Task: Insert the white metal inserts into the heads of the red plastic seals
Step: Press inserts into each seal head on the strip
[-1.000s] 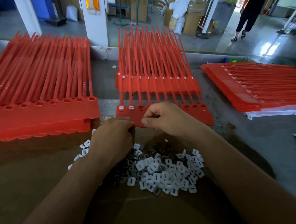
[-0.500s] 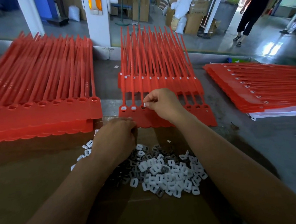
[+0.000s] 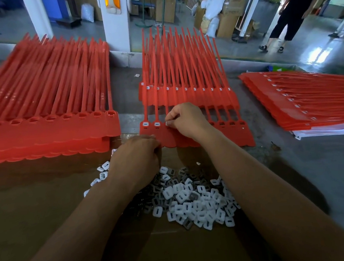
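A strip of joined red plastic seals lies in front of me, tails pointing away. Its two leftmost heads hold white inserts. My right hand pinches a white insert at the third head, fingers curled over it. My left hand rests curled at the strip's near left edge; what its fingers hold is hidden. A heap of white metal inserts lies on brown cardboard just below my hands.
A thick stack of red seals with bare heads sits at the left. More red seals with inserts lie behind the strip, and another pile at the right. A person walks on the floor beyond the table.
My right hand has moved away from my left hand, up to the third seal head, carrying a white insert. The left hand has stayed at the strip's near edge.
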`<state>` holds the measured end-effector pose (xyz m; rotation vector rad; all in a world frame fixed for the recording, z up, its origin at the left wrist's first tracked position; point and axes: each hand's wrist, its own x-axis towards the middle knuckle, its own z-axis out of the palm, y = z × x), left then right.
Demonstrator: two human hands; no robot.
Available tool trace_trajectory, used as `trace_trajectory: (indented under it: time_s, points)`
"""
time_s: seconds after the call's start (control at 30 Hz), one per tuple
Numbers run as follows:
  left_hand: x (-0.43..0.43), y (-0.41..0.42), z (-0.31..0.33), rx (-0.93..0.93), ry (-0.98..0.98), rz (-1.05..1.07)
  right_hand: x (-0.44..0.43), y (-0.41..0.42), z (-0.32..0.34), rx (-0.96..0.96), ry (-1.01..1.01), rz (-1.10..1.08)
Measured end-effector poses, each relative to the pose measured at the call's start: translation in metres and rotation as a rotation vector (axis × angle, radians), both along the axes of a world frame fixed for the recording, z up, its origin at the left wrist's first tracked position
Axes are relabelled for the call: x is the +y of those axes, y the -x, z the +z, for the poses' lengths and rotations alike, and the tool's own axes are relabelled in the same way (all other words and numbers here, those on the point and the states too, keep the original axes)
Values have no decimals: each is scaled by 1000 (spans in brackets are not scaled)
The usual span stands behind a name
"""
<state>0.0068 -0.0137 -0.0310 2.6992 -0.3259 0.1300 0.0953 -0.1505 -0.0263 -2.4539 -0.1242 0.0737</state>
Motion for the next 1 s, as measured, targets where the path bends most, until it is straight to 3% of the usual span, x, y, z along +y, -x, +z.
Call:
trace_trajectory:
  time_s: [0.5, 0.63, 0.87, 1.0]
  points:
    - [0, 0, -2, -34, 16, -7, 0, -13, 14, 143, 3, -87]
    - [0, 1, -2, -43, 17, -4, 7, -23, 17, 217, 223, -70]
    - [-1, 0, -3, -52, 19, -6, 12, -34, 18, 236, 431, -30]
    - [-2, 2, -1, -51, 25, -11, 12, -33, 16, 242, 344, -106]
